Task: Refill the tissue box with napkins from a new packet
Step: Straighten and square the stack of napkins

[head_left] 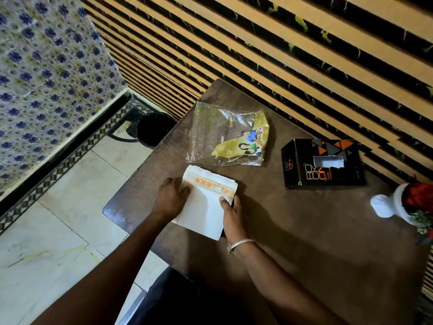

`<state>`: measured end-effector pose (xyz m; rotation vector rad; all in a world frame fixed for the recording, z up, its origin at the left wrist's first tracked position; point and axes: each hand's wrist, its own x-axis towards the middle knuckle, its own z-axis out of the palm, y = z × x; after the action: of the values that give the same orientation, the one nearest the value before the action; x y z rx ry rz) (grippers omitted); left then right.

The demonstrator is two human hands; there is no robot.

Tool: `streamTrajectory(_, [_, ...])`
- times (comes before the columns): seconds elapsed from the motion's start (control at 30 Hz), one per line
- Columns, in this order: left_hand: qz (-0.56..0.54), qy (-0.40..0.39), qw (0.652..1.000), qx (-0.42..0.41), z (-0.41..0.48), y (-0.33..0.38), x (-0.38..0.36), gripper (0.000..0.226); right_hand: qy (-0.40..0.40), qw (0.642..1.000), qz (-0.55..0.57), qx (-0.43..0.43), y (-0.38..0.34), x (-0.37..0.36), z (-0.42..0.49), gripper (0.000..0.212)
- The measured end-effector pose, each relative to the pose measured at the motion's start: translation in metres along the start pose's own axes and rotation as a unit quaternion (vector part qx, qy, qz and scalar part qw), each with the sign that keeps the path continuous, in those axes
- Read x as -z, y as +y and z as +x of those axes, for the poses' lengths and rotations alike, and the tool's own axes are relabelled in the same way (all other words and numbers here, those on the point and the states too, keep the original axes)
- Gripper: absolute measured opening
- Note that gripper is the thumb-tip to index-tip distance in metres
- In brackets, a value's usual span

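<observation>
A stack of white napkins (206,202) with an orange patterned band lies on the dark wooden table (304,231), near its left edge. My left hand (172,199) grips the stack's left side. My right hand (232,214), a silver bangle on its wrist, holds the stack's right edge with the thumb on top. Beyond the napkins lies the clear plastic packet (228,134) with a yellow printed label; it looks flat and emptied. The black tissue box (322,164) with orange triangles stands to the right, its top slot showing a light opening.
A white vase with red flowers (403,205) stands at the table's right edge. A slatted wooden wall (281,55) runs along the table's far side. A black bin (152,130) sits on the tiled floor beyond the table's left corner.
</observation>
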<state>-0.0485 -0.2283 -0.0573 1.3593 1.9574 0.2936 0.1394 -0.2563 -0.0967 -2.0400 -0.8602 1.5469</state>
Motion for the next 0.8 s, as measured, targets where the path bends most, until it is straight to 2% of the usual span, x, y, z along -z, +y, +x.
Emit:
streamTrajectory(0.07, [-0.013,-0.007,1.0,0.009,-0.001,0.006,0.001,0.033,0.003,1.0,0.008,-0.01,-0.021,-0.001,-0.012,0.084])
streamTrajectory(0.17, [-0.03,0.004,0.999,0.018,0.001,0.009,0.005,0.041,0.01,1.0,-0.014,0.006,-0.035,0.003,-0.021,0.086])
streamTrajectory(0.27, [0.012,0.04,0.999,-0.022,0.0,0.014,0.008,0.072,0.029,0.992,-0.097,0.074,-0.054,0.013,-0.029,0.081])
streamTrajectory(0.33, [0.056,0.043,0.994,-0.078,-0.007,0.018,0.012,0.095,0.047,0.965,-0.2,0.162,-0.073,0.022,-0.027,0.072])
streamTrajectory(0.4, [0.115,-0.007,0.983,-0.143,-0.018,0.02,0.012,0.119,0.03,0.924,-0.302,0.233,-0.091,0.024,-0.015,0.063])
streamTrajectory(0.47, [0.223,-0.065,0.953,-0.194,-0.03,0.018,0.008,0.135,-0.01,0.895,-0.369,0.252,-0.107,0.021,0.0,0.062])
streamTrajectory(0.53, [0.297,-0.094,0.927,-0.207,-0.036,0.012,0.002,0.139,-0.045,0.874,-0.418,0.244,-0.118,0.02,0.012,0.063])
streamTrajectory(0.63, [0.346,-0.112,0.913,-0.183,-0.041,0.011,0.0,0.13,-0.091,0.863,-0.441,0.228,-0.131,0.02,0.022,0.06])
streamTrajectory(0.8, [0.326,-0.087,0.926,-0.173,-0.042,0.014,0.001,0.12,-0.111,0.865,-0.437,0.22,-0.133,0.024,0.027,0.042])
